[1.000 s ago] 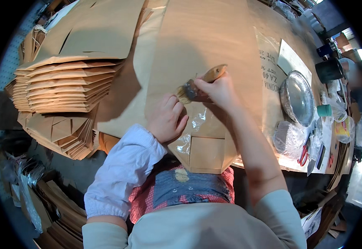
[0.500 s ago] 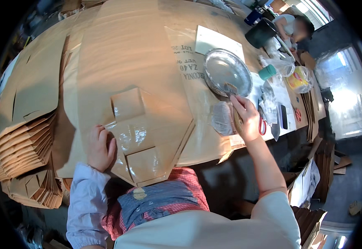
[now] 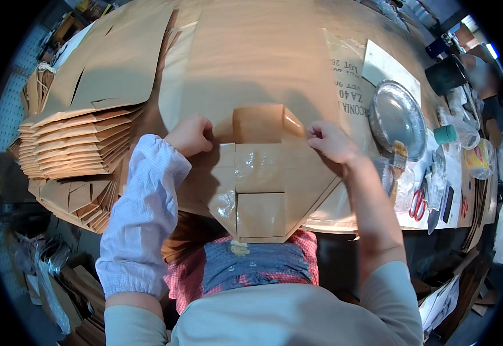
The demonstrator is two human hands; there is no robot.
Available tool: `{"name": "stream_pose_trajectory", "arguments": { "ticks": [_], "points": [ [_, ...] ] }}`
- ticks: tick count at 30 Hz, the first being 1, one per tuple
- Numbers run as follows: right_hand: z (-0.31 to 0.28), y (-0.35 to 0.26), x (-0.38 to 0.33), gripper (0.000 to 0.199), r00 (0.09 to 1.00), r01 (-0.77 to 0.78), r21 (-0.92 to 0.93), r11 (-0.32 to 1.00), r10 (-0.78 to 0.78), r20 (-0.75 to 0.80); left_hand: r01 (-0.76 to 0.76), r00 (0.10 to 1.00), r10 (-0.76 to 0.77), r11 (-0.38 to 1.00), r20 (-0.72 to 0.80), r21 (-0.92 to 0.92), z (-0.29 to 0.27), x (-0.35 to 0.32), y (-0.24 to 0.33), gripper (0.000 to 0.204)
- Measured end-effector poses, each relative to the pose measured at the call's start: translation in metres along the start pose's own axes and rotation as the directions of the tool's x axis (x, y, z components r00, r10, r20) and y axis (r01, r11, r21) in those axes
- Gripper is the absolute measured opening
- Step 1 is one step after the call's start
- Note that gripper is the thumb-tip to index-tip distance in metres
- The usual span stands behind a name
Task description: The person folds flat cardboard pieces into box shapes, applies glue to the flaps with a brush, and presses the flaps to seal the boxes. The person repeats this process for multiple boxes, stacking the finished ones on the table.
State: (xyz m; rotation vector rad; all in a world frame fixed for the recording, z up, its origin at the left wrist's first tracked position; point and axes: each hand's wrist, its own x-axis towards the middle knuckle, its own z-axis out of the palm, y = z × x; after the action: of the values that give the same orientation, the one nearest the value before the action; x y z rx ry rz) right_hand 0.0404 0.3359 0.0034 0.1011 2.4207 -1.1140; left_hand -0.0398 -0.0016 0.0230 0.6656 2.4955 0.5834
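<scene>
1. While pinching the folded bottom of a large brown paper sack (image 3: 260,173) at both sides, curled fingertips of the left hand (image 3: 191,135) and the right hand (image 3: 331,141) closed on the paper edges flanking an upturned flap (image 3: 261,123).
2. Left hand gripping the left edge of the fold, knuckles up, wrist inside a pale checked cloth sleeve (image 3: 142,213).
3. Right hand gripping the right edge of the fold, bare forearm running back to the lower right.
4. Sack lying flat at the near edge of a paper-covered worktable (image 3: 274,52), glossy wet patches across its diamond-shaped bottom.
5. Right of the right hand: round shallow metal pan (image 3: 397,118), with a flat wooden-handled brush (image 3: 399,155) resting at its near rim.
6. Further right: red-handled scissors (image 3: 417,205) and a teal-capped container (image 3: 446,134).
7. Far left: tall stack of folded brown paper sacks (image 3: 75,147).
</scene>
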Motion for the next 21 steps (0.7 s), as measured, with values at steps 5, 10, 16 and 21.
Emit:
{"name": "stream_pose_trajectory", "arguments": {
  "ticks": [5, 10, 16, 21],
  "points": [
    [0.020, 0.005, -0.032, 0.009, 0.731, 0.499, -0.661, 0.561, -0.682, -0.027, -0.232, 0.876, 0.379, 0.874, -0.299, 0.427, 0.040, -0.030, -0.001, 0.008],
    [0.049, 0.006, -0.069, 0.038, 0.708, 0.426, -0.818, 0.387, -0.705, 0.035, -0.115, 0.851, 0.399, 0.776, -0.341, 0.620, 0.067, -0.067, 0.002, 0.032],
    [0.063, -0.016, -0.104, 0.044, 0.765, 0.483, -0.749, 0.454, -0.635, 0.109, -0.311, 0.904, 0.424, 0.740, -0.053, 0.596, 0.070, -0.105, 0.025, 0.049],
    [0.067, 0.000, -0.114, 0.037, 0.800, 0.415, -0.583, 0.698, -0.586, -0.132, -0.450, 0.893, 0.449, 0.882, -0.043, -0.142, 0.059, -0.090, 0.006, 0.042]
  ]
}}
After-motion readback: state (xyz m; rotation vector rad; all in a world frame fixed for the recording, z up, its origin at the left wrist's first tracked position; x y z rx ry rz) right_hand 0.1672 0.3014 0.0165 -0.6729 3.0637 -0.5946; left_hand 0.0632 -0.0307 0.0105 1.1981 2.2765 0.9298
